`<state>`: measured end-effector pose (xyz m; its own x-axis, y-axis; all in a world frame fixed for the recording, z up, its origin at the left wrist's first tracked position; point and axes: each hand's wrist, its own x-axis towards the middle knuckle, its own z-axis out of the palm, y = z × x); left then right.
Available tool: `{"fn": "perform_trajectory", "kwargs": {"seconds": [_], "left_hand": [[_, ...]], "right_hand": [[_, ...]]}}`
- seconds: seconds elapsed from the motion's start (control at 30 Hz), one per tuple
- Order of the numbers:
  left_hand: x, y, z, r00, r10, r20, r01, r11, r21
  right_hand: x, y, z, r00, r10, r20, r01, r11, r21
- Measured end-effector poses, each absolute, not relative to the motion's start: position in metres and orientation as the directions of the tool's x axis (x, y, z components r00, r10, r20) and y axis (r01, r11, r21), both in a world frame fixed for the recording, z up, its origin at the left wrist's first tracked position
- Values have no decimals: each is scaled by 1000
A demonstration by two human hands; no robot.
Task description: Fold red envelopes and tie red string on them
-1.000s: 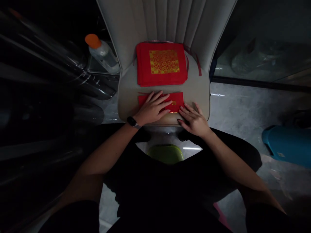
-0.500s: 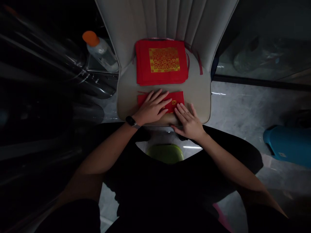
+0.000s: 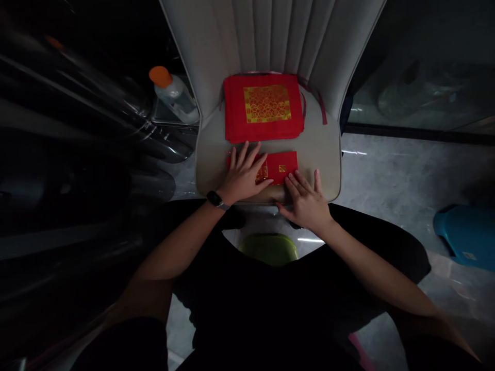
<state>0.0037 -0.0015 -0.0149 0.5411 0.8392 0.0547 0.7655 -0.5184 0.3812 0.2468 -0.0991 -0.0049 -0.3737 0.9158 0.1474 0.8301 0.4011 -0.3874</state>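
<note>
A small red folded piece with gold print (image 3: 284,161) lies flat near the front of the chair seat; whether it is paper or cloth I cannot tell. My left hand (image 3: 244,174), with a dark watch on the wrist, rests over its left part, fingers spread. At its lower right corner, the fingertips of my right hand (image 3: 307,201) touch the piece, palm down with thumb apart. Behind it on the seat is a stack of larger red pieces (image 3: 235,108) with a gold panel on top and dark red ribbons at its edges.
The grey chair (image 3: 320,149) has a ribbed back. To its left stands a clear bottle with an orange cap (image 3: 176,95). A green object (image 3: 270,247) is under the seat edge, and a blue plastic item (image 3: 469,237) sits on the floor at right.
My left hand has slid left on the small red piece, uncovering more gold print. My right hand stays at the lower right corner. The whole view has shifted slightly.
</note>
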Motion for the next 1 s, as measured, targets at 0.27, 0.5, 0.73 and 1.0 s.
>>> {"fn": "perform_trajectory", "kwargs": {"seconds": [0.27,0.5,0.73,1.0], "left_hand": [[0,1,-21,542,839,45,778,-521,351],[-4,2,-26,533,843,63,773,-517,367],[-2,2,-25,523,850,70,766,-504,399],[-2,3,-24,535,843,50,771,-512,379]], "right_hand": [[230,-68,-17,-498,858,123,781,506,-366],[230,-70,-25,-491,865,102,799,493,-345],[264,-112,-18,-420,903,94,838,425,-341],[289,-111,9,-210,963,168,878,261,-402]]}}
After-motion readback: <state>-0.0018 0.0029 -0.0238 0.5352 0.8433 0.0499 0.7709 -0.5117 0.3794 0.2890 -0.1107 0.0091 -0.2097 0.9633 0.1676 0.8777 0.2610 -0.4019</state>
